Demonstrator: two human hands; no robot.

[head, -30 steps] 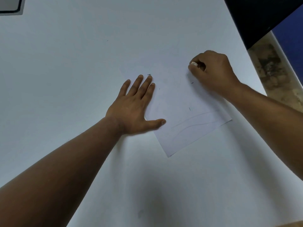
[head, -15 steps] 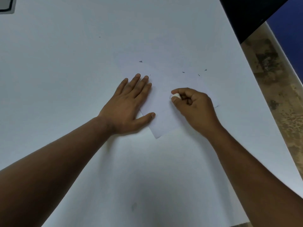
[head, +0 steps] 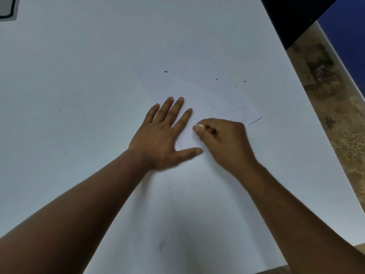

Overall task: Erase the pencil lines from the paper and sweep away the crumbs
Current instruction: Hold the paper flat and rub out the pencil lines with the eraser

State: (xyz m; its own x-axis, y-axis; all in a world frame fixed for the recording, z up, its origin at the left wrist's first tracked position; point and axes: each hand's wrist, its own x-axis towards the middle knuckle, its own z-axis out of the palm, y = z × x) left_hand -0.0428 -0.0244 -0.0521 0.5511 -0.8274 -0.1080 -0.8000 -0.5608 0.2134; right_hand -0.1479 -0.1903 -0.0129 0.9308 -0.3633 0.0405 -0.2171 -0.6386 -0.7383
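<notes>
White tabletop [head: 79, 95] fills nearly all of your view, with a dark-framed grey object [head: 7, 7] cut off in the upper left corner of the frame. Moving right, your left hand [head: 164, 135] lies flat just left of centre, fingers straight and spread, thumb stretched out to the right, pressing down the lower left part of the paper [head: 197, 89]. That sheet sits at centre frame, turned at an angle to the table edge, and is so close in colour to the table that its upper border is hard to make out. A few dark eraser crumbs [head: 166, 71] are scattered over its upper part, and faint pencil lines [head: 234, 111] show near its right corner, just above your right hand. Your right hand [head: 223, 139] is right beside the left, fingers curled, pinching a small white eraser [head: 199, 126] between thumb and forefinger; the eraser seems to be touching the sheet, though the contact point is too small to tell for certain. Along the right edge of the frame, mottled brown floor [head: 335, 115] shows past the table, with a black shape [head: 292, 14] and a blue surface [head: 347, 32] in the upper right corner.
</notes>
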